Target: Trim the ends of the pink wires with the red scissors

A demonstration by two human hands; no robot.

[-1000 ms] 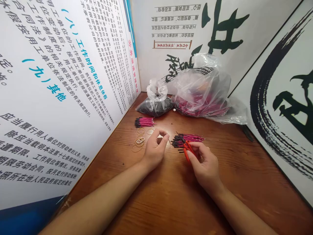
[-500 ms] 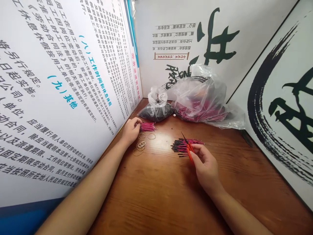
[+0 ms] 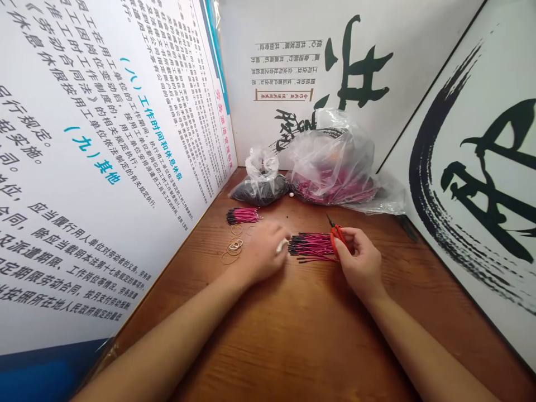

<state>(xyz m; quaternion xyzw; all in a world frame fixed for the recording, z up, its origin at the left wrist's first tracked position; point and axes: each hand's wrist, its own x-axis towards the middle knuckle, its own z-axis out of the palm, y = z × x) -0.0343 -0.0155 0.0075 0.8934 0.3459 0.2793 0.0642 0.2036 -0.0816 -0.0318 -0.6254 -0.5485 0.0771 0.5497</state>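
The right hand [image 3: 360,262] gripped red snips [image 3: 336,237] at the right end of the wire bundle [image 3: 312,247] on the table [image 3: 293,346]; the left hand [image 3: 262,251] pinched something white [image 3: 281,245] just beside it. A careless snip could have nicked the wires; a nudge could have scattered them toward the rubber bands [image 3: 233,248].
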